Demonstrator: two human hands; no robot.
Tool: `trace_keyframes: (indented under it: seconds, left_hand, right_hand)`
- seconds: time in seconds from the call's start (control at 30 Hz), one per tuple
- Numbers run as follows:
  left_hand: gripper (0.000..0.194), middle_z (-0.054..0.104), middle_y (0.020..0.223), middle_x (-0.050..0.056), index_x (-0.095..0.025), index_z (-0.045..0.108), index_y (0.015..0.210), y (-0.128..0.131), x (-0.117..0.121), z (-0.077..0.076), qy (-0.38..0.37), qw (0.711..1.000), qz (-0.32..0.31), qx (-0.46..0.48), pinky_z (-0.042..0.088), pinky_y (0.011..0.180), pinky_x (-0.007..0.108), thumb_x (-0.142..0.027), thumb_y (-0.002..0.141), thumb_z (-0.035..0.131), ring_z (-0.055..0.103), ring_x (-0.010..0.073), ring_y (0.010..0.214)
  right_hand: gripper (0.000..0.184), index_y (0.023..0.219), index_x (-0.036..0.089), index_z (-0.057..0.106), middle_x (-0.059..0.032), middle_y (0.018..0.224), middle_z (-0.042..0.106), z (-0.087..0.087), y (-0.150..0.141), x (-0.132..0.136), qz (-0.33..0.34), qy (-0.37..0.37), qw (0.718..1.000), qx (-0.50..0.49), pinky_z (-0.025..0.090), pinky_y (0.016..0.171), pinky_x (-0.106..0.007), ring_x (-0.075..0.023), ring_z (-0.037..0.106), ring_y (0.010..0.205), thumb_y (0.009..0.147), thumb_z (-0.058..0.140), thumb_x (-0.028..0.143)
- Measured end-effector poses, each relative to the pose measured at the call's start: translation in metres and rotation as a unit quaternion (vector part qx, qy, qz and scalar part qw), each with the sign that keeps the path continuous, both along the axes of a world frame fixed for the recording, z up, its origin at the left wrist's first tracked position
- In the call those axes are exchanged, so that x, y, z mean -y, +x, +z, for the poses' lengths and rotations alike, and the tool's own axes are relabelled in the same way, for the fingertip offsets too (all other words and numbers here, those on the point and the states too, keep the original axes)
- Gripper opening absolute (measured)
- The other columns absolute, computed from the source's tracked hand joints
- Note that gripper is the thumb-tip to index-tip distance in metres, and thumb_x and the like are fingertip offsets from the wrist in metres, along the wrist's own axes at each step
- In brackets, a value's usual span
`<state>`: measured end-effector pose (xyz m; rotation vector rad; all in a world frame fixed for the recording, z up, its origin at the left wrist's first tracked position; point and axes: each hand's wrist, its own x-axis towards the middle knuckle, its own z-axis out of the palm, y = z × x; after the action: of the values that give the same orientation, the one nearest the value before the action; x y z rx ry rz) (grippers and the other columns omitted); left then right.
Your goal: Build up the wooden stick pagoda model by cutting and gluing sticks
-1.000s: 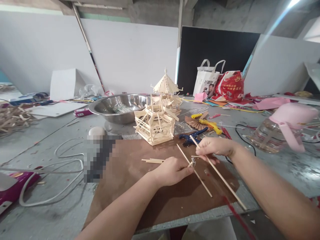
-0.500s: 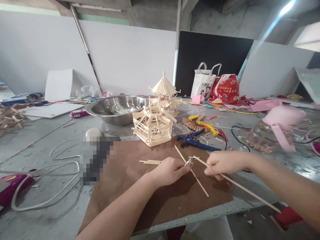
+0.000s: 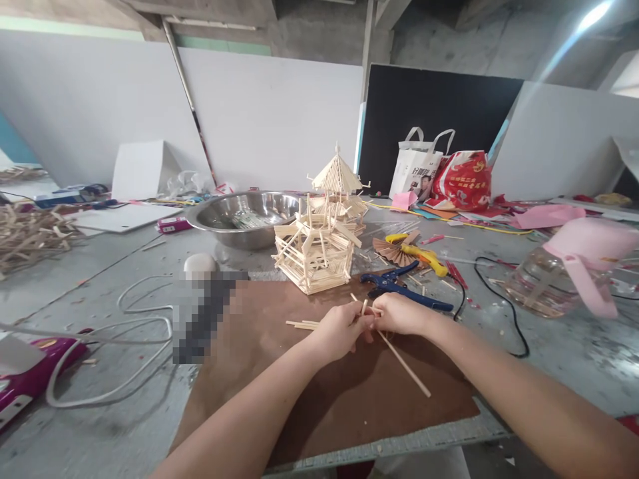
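My left hand (image 3: 342,329) is closed in a pinch on a short piece of thin wooden stick (image 3: 365,306) that pokes up at its fingertips. Right against it, my right hand (image 3: 399,314) has its fingers pressed together at the same spot; what they hold is hidden. A longer wooden stick (image 3: 407,366) slants from beneath the fingers toward the front right, over a brown mat (image 3: 269,399). Left of my left hand lie several loose sticks (image 3: 302,325). Just behind my hands stands a pagoda model made of sticks (image 3: 317,263), with a pointed roof.
Blue cutters (image 3: 414,293) lie behind my right hand, near a yellow-handled tool (image 3: 424,258) with a black cord. A steel basin (image 3: 239,233) stands at the back left, a pink-lidded bottle (image 3: 544,279) at the right. White cable (image 3: 120,399) loops over the left side.
My right hand has moved left to meet my left hand. The long stick it held is out of sight. The view has shifted slightly left.
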<state>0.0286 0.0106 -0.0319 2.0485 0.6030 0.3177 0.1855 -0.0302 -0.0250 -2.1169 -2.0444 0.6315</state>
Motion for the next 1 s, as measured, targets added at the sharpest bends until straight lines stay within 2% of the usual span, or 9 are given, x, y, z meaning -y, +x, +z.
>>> trace_keyframes:
  seconds: [0.13,0.23,0.33,0.43,0.57,0.67,0.77,0.87,1.0]
  left_hand:
    - [0.031,0.060,0.062,0.002,-0.014,0.055,0.085,0.000,-0.001,0.002,0.001,0.999,0.047,0.016,0.036,0.044,0.019,-0.039,0.079,0.037,0.048,0.0086,0.045]
    - [0.038,0.060,0.062,0.003,-0.013,0.056,0.068,0.001,-0.003,0.003,-0.003,0.995,0.091,0.032,0.036,0.046,0.020,-0.043,0.079,0.035,0.049,0.0092,0.048]
    - [0.038,0.060,0.067,0.005,-0.012,0.056,0.071,0.003,-0.002,0.005,-0.059,0.990,0.123,0.047,0.038,0.046,0.021,-0.044,0.077,0.037,0.049,0.0092,0.048]
    - [0.035,0.060,0.071,0.005,-0.011,0.056,0.079,0.005,0.001,0.009,-0.124,0.982,0.126,0.060,0.041,0.051,0.023,-0.041,0.077,0.039,0.051,0.0096,0.052]
    - [0.036,0.056,0.064,0.004,-0.010,0.057,0.077,0.005,0.003,0.012,-0.111,0.989,0.095,0.039,0.041,0.056,0.023,-0.041,0.079,0.038,0.052,0.0115,0.058]
    - [0.039,0.055,0.062,0.003,-0.012,0.058,0.071,0.003,0.003,0.009,0.020,0.998,0.057,0.014,0.037,0.054,0.023,-0.043,0.080,0.036,0.049,0.0116,0.058]
    - [0.035,0.055,0.063,0.002,-0.014,0.059,0.070,0.002,0.003,0.005,0.136,0.991,0.015,-0.010,0.036,0.056,0.023,-0.039,0.081,0.037,0.047,0.0120,0.059]
    - [0.031,0.057,0.066,0.003,-0.016,0.059,0.066,0.003,0.002,0.004,0.226,0.974,-0.004,0.007,0.036,0.068,0.026,-0.034,0.081,0.039,0.048,0.0141,0.068]
    - [0.030,0.055,0.065,0.002,-0.016,0.059,0.061,0.004,-0.001,0.005,0.254,0.967,-0.009,0.028,0.035,0.070,0.025,-0.031,0.080,0.041,0.047,0.0138,0.070]
  right_hand:
    - [0.015,0.055,0.016,0.050,0.0026,0.048,0.048,-0.001,0.008,-0.003,-0.038,0.011,0.997,-0.061,0.024,0.042,-0.019,-0.0074,0.040,0.046,0.064,0.050,0.028]
    - [0.012,0.060,0.018,0.045,0.0043,0.044,0.046,0.005,0.016,0.001,-0.081,0.054,0.975,-0.199,0.026,0.041,-0.019,-0.0073,0.039,0.042,0.067,0.045,0.027]
    - [0.012,0.064,0.019,0.040,0.0061,0.043,0.044,0.014,0.020,0.007,-0.131,0.185,0.897,-0.380,0.030,0.043,-0.019,-0.0074,0.040,0.042,0.068,0.045,0.029]
    - [0.015,0.065,0.021,0.036,0.0061,0.044,0.046,0.019,0.019,0.011,-0.164,0.292,0.813,-0.476,0.027,0.040,-0.018,-0.0067,0.038,0.040,0.068,0.047,0.030]
    - [0.016,0.069,0.021,0.036,0.0051,0.049,0.050,0.016,0.011,0.014,-0.142,0.354,0.786,-0.487,0.025,0.038,-0.019,-0.0056,0.034,0.038,0.071,0.049,0.031]
    - [0.014,0.074,0.022,0.036,0.0044,0.054,0.051,0.010,0.002,0.018,-0.110,0.390,0.789,-0.461,0.033,0.044,-0.020,-0.0077,0.043,0.045,0.074,0.047,0.031]
    - [0.013,0.078,0.022,0.037,0.0036,0.057,0.050,0.004,-0.007,0.024,-0.080,0.374,0.837,-0.392,0.037,0.048,-0.022,-0.0100,0.048,0.051,0.076,0.045,0.033]
    - [0.013,0.080,0.023,0.037,0.0044,0.055,0.047,0.000,-0.010,0.028,-0.049,0.351,0.880,-0.316,0.035,0.044,-0.021,-0.0090,0.044,0.045,0.076,0.044,0.033]
    - [0.013,0.081,0.022,0.039,0.0030,0.058,0.050,0.000,-0.008,0.029,-0.026,0.336,0.906,-0.255,0.035,0.044,-0.021,-0.0087,0.043,0.045,0.076,0.043,0.033]
